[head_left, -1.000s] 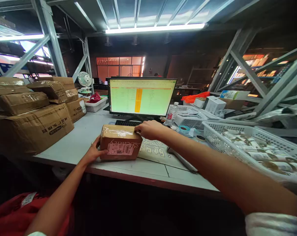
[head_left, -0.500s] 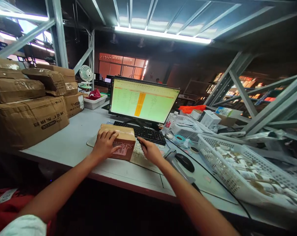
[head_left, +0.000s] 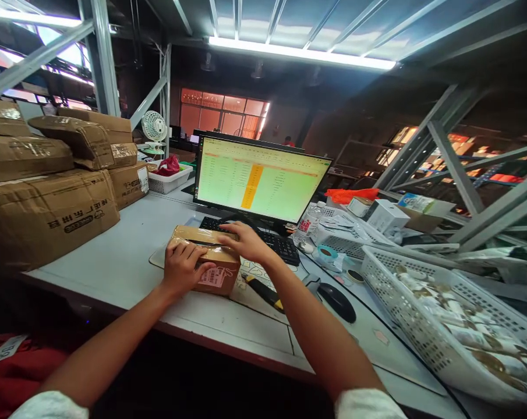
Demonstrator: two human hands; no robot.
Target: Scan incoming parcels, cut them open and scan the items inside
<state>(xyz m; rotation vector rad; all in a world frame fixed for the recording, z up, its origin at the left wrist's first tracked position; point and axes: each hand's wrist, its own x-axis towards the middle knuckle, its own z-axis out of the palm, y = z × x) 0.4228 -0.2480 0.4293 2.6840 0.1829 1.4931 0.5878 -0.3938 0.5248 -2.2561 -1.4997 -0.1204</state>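
Note:
A small cardboard box (head_left: 217,284) with clear tape and a pinkish label stands on the desk mat. A dark slit runs along its top. My left hand (head_left: 183,269) grips its front left edge, fingers curled over the top and thumb on the front. Over the right part of the top, my right hand (head_left: 244,241) reaches with its fingers stretched out and apart; whether it presses on the flap I cannot tell. A yellow-and-black utility knife (head_left: 264,291) lies on the mat, partly hidden by my right forearm.
Behind the box are a keyboard (head_left: 283,247) and a lit monitor (head_left: 263,177). To the right sit a mouse (head_left: 338,302), tape rolls (head_left: 327,252) and a white basket (head_left: 424,326) of small packets. Large cartons (head_left: 53,209) are stacked on the left.
My right hand has let go of the utility knife, which lies on the mat, and has moved up and left onto the box. A dark slit shows on the box's top. My left hand stays.

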